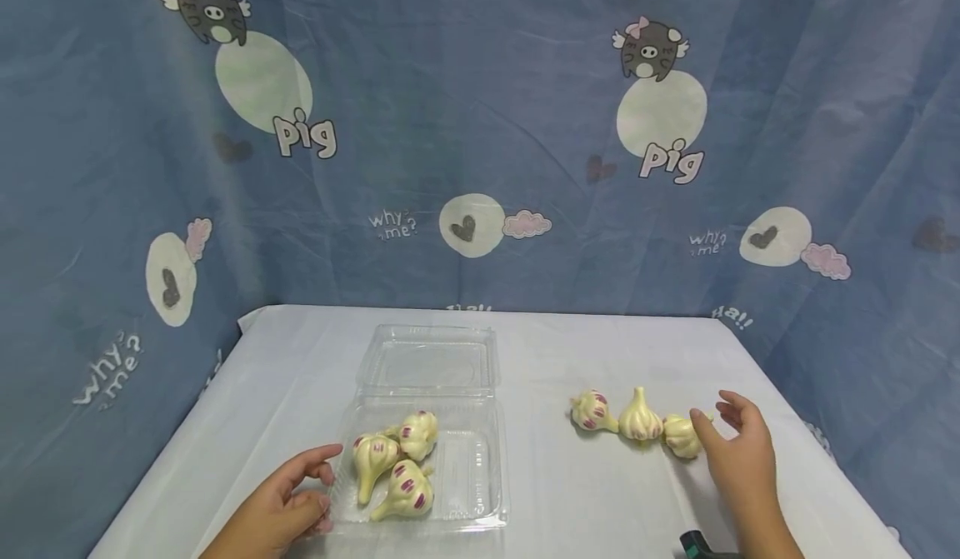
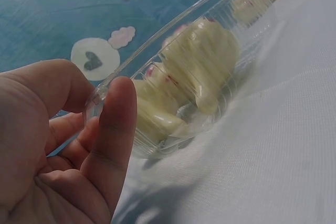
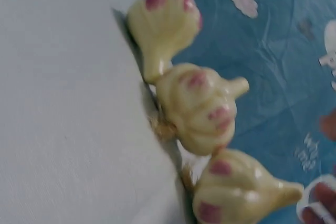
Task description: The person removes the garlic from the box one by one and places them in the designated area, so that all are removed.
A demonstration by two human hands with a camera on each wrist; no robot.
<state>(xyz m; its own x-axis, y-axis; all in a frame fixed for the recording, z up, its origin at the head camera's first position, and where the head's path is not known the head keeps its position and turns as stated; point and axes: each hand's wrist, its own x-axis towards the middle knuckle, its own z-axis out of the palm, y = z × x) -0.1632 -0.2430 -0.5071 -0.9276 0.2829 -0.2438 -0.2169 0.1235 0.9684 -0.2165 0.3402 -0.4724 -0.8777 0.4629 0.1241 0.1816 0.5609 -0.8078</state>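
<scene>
Head view: the left hand (image 1: 279,501) pinches the rim of the clear container (image 1: 467,459), 3 bulbs (image 1: 409,489) inside; the right hand (image 1: 742,459), thumb and fingers apart, is beside the row of 3 loose bulbs (image 1: 640,419). The backdrop (image 1: 465,76) reads "pig", "why me?", "Ha!!".

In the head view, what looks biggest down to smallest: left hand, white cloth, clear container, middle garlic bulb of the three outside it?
1. White cloth
2. Clear container
3. Left hand
4. Middle garlic bulb
</scene>
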